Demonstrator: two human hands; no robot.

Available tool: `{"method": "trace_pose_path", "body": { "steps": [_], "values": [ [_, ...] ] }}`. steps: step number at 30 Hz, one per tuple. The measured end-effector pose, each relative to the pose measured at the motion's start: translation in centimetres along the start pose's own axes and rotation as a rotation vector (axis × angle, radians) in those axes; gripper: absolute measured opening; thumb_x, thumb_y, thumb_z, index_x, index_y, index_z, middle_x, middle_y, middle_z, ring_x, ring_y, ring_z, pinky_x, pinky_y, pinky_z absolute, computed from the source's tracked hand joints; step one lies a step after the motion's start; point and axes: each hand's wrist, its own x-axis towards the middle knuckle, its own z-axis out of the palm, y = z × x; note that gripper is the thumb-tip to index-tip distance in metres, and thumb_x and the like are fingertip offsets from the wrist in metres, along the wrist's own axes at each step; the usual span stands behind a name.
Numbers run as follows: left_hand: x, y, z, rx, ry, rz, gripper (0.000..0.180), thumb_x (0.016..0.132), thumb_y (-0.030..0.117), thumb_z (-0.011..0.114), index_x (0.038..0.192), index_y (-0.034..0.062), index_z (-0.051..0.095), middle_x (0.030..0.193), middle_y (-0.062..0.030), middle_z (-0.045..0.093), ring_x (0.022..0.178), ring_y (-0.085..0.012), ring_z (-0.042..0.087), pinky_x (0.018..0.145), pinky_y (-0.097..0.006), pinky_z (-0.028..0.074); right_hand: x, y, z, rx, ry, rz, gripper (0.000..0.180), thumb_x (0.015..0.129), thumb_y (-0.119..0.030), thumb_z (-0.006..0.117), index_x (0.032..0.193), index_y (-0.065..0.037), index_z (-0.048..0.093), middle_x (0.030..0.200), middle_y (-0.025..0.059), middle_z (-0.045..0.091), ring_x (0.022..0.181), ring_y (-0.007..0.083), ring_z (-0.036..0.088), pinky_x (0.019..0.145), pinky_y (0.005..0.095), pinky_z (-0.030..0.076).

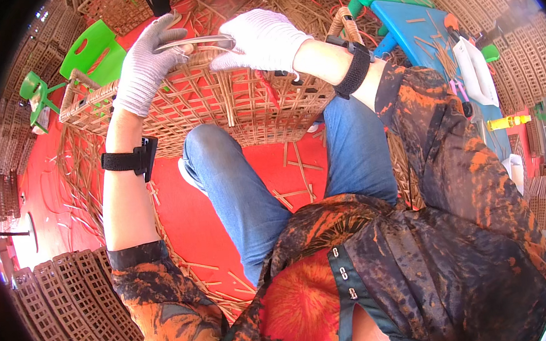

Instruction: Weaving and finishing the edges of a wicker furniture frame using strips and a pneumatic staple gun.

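Observation:
Both my hands wear pale ribbed gloves with grey palms, above the far rim of a brown woven basket [214, 94]. A thin pale strip [200, 40], looking doubled, runs between them. My left hand [147, 68] has the strip between its thumb and bent fingers, with the upper fingertips spread. At the right, my right hand [262, 41] is closed on the other end of the strip, its thumb pointing left. The basket stands in front of my knees, with a corner handle at each side. A red piece [268, 91] hangs at its near wall.
Green chair [91, 56] at the far left; blue table [426, 33] with loose strips and a white tray [474, 72] at the right. Stacks of woven panels [71, 311] stand around. Cut strips litter the red floor [199, 222].

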Motion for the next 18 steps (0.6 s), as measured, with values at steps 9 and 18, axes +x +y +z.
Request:
{"method": "trace_pose_path", "body": {
  "steps": [9,18],
  "values": [
    [0.0,0.2,1.0,0.167,0.059,0.033,0.089,0.079,0.026,0.085,0.153,0.0071,0.04,0.123,-0.0159,0.07,0.109,-0.0168,0.068,0.094,-0.03,0.054,-0.2,-0.5,-0.5,0.026,-0.02,0.081,0.062,0.081,-0.072,0.066,0.09,-0.011,0.068,0.081,0.0158,0.067,0.081,0.0367,0.067,0.073,0.0474,0.052],
    [-0.6,1.0,2.1,0.566,-0.08,0.093,0.044,0.091,0.016,0.071,0.133,0.0057,0.065,0.131,-0.006,0.068,0.112,-0.0151,0.065,0.094,-0.028,0.052,-0.3,-0.1,-0.7,0.065,-0.076,0.094,0.049,0.087,-0.059,0.067,0.098,-0.011,0.072,0.088,0.0158,0.071,0.087,0.0348,0.07,0.078,0.0463,0.054]
  ]
}}
